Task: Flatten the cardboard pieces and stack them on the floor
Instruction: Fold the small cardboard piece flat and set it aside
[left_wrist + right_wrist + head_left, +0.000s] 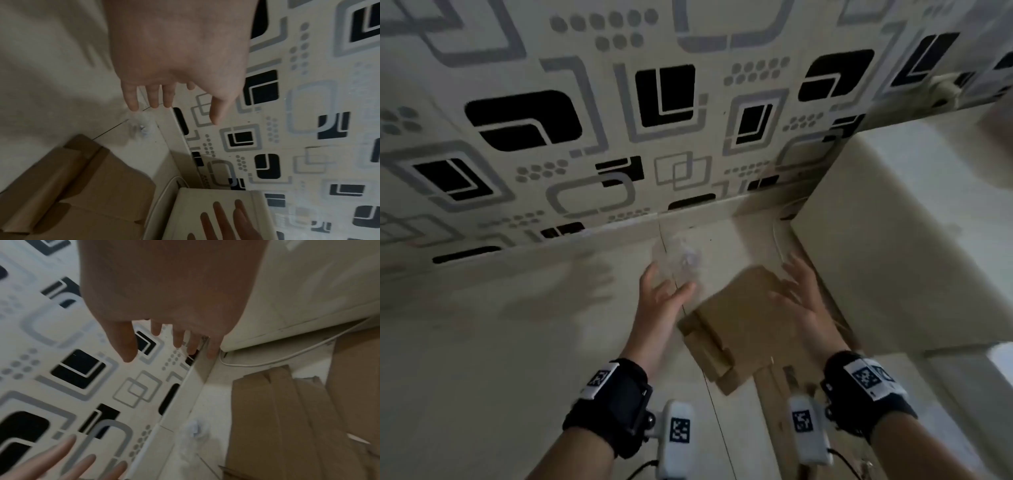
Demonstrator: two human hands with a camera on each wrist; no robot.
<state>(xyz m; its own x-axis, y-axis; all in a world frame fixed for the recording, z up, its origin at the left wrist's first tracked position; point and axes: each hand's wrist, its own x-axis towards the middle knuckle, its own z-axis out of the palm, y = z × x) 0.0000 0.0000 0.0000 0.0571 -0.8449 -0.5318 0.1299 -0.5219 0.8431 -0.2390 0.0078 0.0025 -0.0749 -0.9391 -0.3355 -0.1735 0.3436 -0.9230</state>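
Note:
Flattened brown cardboard pieces (pixel 736 318) lie overlapped on the pale floor near the corner, also seen in the left wrist view (pixel 86 186) and the right wrist view (pixel 287 418). My left hand (pixel 664 294) hovers left of the pile, fingers straight and spread, holding nothing (pixel 174 100). My right hand (pixel 796 291) hovers over the pile's right edge, fingers spread, also empty (pixel 170 344). Neither hand touches the cardboard.
A wall with black and grey patterned paper (pixel 619 120) stands ahead. A pale cabinet (pixel 893 257) stands at the right, with a white cable (pixel 267 363) at its foot. A small clear plastic item (pixel 681 260) lies on the floor (pixel 500 342) by the skirting.

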